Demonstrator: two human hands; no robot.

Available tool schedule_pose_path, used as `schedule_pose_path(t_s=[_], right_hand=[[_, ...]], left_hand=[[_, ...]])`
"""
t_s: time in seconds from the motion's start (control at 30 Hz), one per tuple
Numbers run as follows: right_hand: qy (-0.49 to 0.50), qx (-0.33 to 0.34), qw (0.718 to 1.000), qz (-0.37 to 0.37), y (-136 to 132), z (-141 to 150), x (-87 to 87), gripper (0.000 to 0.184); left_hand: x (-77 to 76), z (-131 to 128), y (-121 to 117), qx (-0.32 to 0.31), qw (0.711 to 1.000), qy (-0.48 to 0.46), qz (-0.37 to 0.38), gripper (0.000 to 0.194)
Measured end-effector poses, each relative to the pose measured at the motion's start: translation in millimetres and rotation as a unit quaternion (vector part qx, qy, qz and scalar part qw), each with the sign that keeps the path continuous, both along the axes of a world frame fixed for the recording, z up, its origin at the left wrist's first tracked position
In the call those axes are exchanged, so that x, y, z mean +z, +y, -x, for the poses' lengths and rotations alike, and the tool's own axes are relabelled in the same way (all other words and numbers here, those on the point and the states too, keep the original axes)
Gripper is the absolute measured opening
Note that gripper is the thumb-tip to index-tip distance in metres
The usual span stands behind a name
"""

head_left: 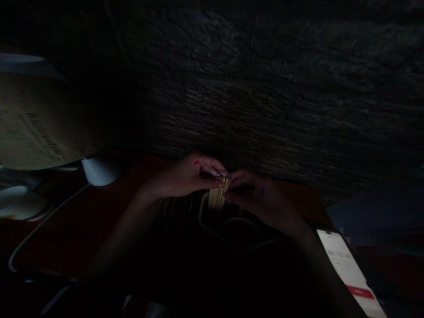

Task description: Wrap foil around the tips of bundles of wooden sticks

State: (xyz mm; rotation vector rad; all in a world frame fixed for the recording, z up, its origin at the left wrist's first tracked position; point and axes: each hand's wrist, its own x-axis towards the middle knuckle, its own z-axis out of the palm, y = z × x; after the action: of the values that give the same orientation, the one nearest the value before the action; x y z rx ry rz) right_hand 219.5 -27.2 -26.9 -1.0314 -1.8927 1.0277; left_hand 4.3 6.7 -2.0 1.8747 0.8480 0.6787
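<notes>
The picture is very dark. A bundle of thin, pale wooden sticks (216, 198) stands roughly upright between my two hands. Clear, shiny plastic wrap (218, 173) catches the light at its top end. My left hand (194, 176) closes on the bundle from the left, thumb across the front, with small red marks on the skin. From the other side, the fingers of my right hand (255, 190) pinch its right edge and the plastic. Beneath the sticks is a dark container with a pale rim (200, 216); its inside is too dark to make out.
A rough stone-block wall (215, 88) rises behind the reddish-brown table (132, 176). At left are a brown printed bag (36, 119), a white cup-like object (101, 172) and a white cable (43, 221). A lit phone (347, 269) lies at right.
</notes>
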Motion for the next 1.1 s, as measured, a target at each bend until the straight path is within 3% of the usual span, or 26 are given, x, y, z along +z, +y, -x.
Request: schedule_pose_path(t_s=[0.8,1.1], right_hand=[[0.042,-0.002,0.999,0.023,0.3,2.4,4.0,0.013],[0.028,0.000,1.000,-0.008,0.8,2.1,0.1,0.007]], left_hand=[[8.2,0.1,-5.1,0.006,1.000,0.016,-0.011,0.023],[5.5,0.0,-3.0,0.004,1.000,0.009,-0.007,0.020]])
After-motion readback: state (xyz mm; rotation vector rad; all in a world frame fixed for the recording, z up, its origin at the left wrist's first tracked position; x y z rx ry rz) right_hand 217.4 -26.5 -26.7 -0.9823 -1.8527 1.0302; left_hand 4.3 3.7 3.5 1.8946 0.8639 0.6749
